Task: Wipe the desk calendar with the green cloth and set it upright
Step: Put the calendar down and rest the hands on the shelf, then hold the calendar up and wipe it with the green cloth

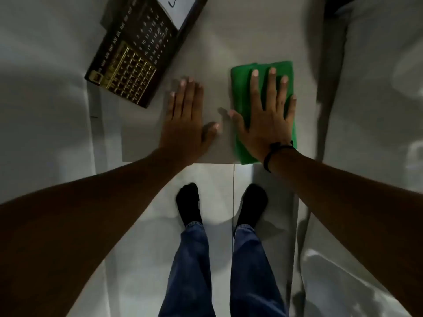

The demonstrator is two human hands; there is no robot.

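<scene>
The desk calendar (135, 56), dark brown with white dates and a gold grid frame, lies flat and slanted at the table's far left. A folded green cloth (242, 88) lies on the white table (219, 42) to the right of it. My right hand (267, 110) rests flat on the cloth, fingers spread, palm down. My left hand (185, 115) lies flat on the bare table just below the calendar's near corner, not touching it, holding nothing.
The table's near edge (160, 161) runs just under my wrists. A white paper with handwriting (178, 10) sits at the calendar's far end. Below are a pale tiled floor (142, 248) and my feet in dark socks (190, 202). White furniture (377, 88) stands on the right.
</scene>
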